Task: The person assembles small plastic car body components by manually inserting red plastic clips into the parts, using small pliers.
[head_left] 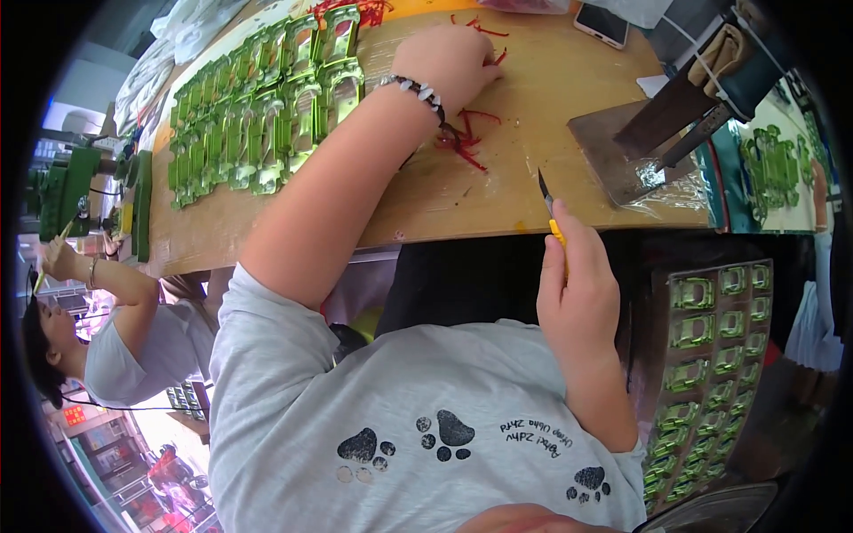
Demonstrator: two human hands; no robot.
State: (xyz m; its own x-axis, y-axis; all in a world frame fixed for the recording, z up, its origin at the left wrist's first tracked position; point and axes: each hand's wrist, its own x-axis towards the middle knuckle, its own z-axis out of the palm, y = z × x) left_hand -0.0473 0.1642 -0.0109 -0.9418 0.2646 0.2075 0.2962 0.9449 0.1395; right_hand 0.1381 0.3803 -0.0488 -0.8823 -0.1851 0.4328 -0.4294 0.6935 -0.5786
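My right hand (582, 289) grips a craft knife (557, 233) with a yellow handle, its dark pointed blade angled up over the table's near edge. Farther off, my left hand (449, 64) rests low over the tabletop with its fingers curled closed. A thin red scrap (500, 57) shows right at those fingertips; whether they pinch it I cannot tell. Loose red strips (468, 147) lie beside my left wrist. To the left of that arm, rows of green plastic parts (258, 129) stand close together.
Brown table (524, 107) under both hands. A metal stand (613, 155) with upright holders sits at right, a phone (601, 25) behind it. More green parts fill a board (662, 355) at lower right. Another person (147, 346) works at far left near a green machine (71, 195).
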